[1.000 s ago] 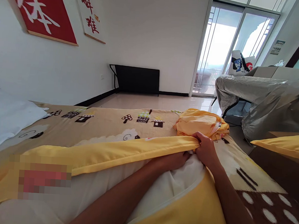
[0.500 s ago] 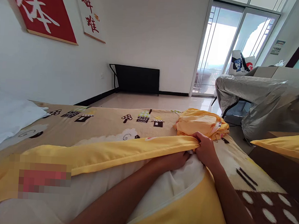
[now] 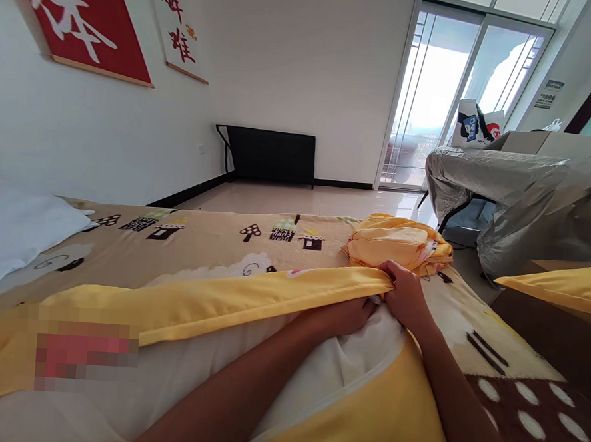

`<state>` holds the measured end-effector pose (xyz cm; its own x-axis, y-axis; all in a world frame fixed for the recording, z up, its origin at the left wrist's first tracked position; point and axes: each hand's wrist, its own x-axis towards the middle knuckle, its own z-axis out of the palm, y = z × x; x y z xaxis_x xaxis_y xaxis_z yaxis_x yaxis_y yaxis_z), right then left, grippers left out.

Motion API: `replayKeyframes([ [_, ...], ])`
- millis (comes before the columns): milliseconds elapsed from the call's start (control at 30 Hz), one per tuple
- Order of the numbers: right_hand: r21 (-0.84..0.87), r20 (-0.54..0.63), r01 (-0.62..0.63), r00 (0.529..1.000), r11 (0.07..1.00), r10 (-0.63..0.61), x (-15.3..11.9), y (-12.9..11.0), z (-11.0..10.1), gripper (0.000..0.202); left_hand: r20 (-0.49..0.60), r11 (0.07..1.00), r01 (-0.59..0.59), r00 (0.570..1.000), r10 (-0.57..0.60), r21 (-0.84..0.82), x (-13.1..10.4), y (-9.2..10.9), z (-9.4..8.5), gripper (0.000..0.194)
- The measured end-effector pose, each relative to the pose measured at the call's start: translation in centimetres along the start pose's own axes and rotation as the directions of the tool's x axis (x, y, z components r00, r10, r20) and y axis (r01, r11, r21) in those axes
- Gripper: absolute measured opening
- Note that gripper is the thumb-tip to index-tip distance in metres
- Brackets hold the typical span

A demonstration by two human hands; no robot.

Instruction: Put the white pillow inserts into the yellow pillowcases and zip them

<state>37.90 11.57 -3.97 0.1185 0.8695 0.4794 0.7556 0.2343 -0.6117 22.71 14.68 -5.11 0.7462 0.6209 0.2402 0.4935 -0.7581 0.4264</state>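
The yellow cover (image 3: 265,296) lies across the near side of the bed, its smooth, faintly shiny edge turned into a long flat band over crinkled white fabric (image 3: 207,356). Almost nothing has changed over the last second: both hands stay at the band's right end, and only the view tips a little, so the work seems to be dwelling on that one corner. The right hand (image 3: 409,298) pinches the band's end between thumb and fingers; the left hand (image 3: 354,316) is curled just beneath it on the white fabric, fingertips hidden, so I cannot tell what they grip. Just beyond the right hand sits a rounded, loosely crumpled orange-yellow bundle (image 3: 399,244). Under everything spreads a plush tan blanket (image 3: 214,236) with dark printed motifs; farther right, wrinkled, glossy plastic sheeting (image 3: 518,178) drapes a table.
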Motion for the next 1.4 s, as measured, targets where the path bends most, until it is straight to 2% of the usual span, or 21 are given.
replayKeyframes([
  [1033, 0.001, 0.006, 0.005, 1.0, 1.0, -0.005, 0.0, 0.1, -0.1, 0.032, 0.016, 1.0, 0.001, 1.0, -0.001, -0.012, 0.0, 1.1, -0.9, 0.041],
  [1400, 0.012, 0.012, 0.005, 1.0, 1.0, -0.005, 0.0, -0.1, -0.1, 0.029, 0.054, 1.0, 0.016, 0.998, -0.017, 0.01, 0.1, 1.3, -1.1, 0.041],
])
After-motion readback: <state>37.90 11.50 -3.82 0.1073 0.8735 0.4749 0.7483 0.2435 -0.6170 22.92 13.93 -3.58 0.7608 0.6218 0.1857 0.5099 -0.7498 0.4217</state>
